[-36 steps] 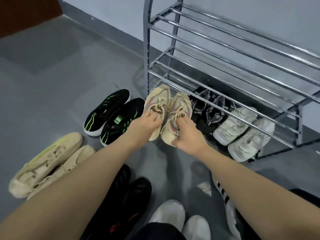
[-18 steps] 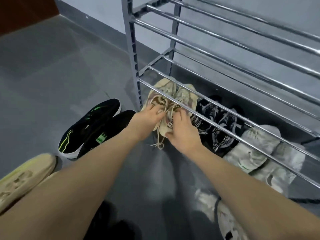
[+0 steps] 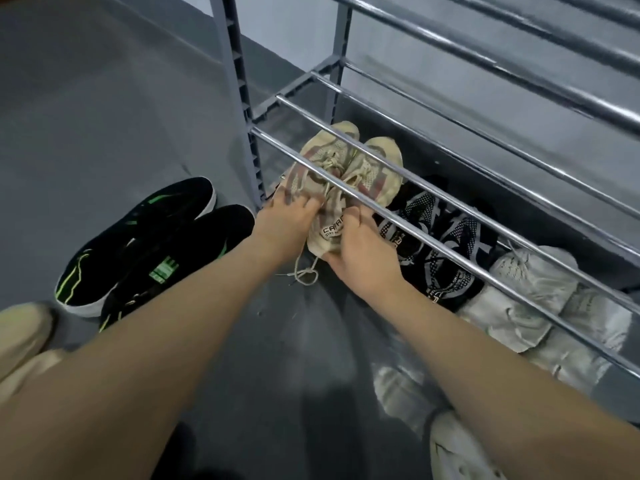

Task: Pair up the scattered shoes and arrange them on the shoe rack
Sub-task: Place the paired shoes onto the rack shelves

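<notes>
A pair of beige knit sneakers (image 3: 346, 168) lies side by side on the floor under the lowest bars of the grey metal shoe rack (image 3: 242, 98), toes pointing in. My left hand (image 3: 287, 223) grips the heel of the left sneaker. My right hand (image 3: 360, 258) grips the heel of the right one, beside its printed heel tab. A loose lace trails on the floor between my hands. To the right under the rack sit a black-and-white patterned pair (image 3: 440, 244) and a pale grey pair (image 3: 533, 299).
A black pair with green stripes (image 3: 145, 247) stands on the floor left of the rack post. A cream shoe (image 3: 20, 330) shows at the left edge. White shoes (image 3: 408, 393) lie by my right forearm. Grey floor stretches away to the left.
Both hands carried the beige pair forward and down, from in front of the rack to under its lowest bars. The camera moved closer to the rack.
</notes>
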`<state>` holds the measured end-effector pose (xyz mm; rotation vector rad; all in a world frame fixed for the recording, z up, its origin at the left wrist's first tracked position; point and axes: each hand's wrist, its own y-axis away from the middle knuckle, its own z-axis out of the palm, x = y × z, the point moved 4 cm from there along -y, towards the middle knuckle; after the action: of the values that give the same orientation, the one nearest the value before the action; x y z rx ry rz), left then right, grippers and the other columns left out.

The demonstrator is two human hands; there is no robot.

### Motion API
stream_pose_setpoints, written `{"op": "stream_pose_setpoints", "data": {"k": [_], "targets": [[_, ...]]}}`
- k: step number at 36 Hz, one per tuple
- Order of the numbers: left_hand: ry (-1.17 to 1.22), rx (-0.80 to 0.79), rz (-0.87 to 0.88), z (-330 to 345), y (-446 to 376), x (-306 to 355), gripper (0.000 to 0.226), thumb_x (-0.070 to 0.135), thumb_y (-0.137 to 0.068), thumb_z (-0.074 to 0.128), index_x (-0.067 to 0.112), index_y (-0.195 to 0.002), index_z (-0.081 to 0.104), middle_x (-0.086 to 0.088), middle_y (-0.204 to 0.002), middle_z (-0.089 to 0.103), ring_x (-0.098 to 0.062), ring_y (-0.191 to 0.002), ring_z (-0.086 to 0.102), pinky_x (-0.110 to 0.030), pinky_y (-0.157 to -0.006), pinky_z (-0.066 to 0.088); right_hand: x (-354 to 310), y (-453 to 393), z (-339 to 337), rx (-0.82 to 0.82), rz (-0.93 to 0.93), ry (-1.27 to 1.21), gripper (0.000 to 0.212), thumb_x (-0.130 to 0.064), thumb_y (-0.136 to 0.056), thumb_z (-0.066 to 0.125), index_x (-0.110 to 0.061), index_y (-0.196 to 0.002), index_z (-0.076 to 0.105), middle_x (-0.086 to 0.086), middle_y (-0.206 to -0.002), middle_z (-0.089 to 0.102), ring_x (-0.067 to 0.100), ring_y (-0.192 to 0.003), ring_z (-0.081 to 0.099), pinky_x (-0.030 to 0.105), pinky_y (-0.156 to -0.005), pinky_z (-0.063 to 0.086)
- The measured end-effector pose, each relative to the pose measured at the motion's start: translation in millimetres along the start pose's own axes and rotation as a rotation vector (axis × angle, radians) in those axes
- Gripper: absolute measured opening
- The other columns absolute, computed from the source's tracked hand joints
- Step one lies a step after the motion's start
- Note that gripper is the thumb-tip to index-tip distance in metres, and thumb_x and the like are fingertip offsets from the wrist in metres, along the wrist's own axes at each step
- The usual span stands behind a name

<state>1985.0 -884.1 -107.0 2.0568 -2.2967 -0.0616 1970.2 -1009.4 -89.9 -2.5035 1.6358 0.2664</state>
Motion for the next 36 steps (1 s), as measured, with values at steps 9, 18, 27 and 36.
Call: {"op": "stream_pose_setpoints", "data": {"k": [9, 18, 27, 36], "targets": [[0.128, -0.023, -0.01, 5, 9, 11, 0.084, 0.027, -0.077, 0.057, 0.039, -0.146, 0.01, 0.0, -0.151, 0.015, -0.045, -0.139, 0.003, -0.066, -0.106, 0.018, 32, 22, 11, -0.079, 0.189, 0.322, 0.089, -0.059, -0.082, 0.055, -0.002, -0.142, 0.021, 0.014, -0.14, 0.041, 0.027, -0.13, 0.039, 0.042, -0.106, 0.026], [-0.004, 0.015, 0.071, 1, 14, 38, 0.08, 0.044, -0.073, 0.07, 0.031, -0.142, 0.031, -0.004, -0.155, 0.019, -0.043, -0.139, 0.01, -0.056, -0.113, 0.003, 31, 27, 5, -0.132, 0.121, 0.357, 0.089, -0.058, -0.08, 0.06, -0.014, -0.145, 0.018, 0.017, -0.137, 0.04, 0.034, -0.124, 0.043, 0.042, -0.103, 0.03], [-0.155, 0.272, 0.098, -6, 23, 53, 0.05, 0.011, -0.032, 0.083, 0.01, -0.08, 0.068, -0.008, -0.073, 0.065, -0.041, -0.087, 0.063, -0.058, -0.086, 0.044, 30, 25, -11, -0.192, 0.066, 0.341, 0.078, -0.049, -0.078, 0.065, -0.007, -0.137, 0.036, 0.013, -0.131, 0.045, 0.029, -0.117, 0.05, 0.036, -0.092, 0.042], [-0.191, 0.431, 0.185, -12, 27, 63, 0.032, -0.005, -0.038, 0.054, 0.007, -0.066, 0.064, -0.01, -0.06, 0.057, -0.03, -0.062, 0.059, -0.06, -0.082, 0.045, 33, 39, -9, -0.254, 0.033, 0.362, 0.068, -0.042, -0.077, 0.066, -0.004, -0.129, 0.046, 0.01, -0.125, 0.047, 0.028, -0.115, 0.046, 0.034, -0.085, 0.041]]}}
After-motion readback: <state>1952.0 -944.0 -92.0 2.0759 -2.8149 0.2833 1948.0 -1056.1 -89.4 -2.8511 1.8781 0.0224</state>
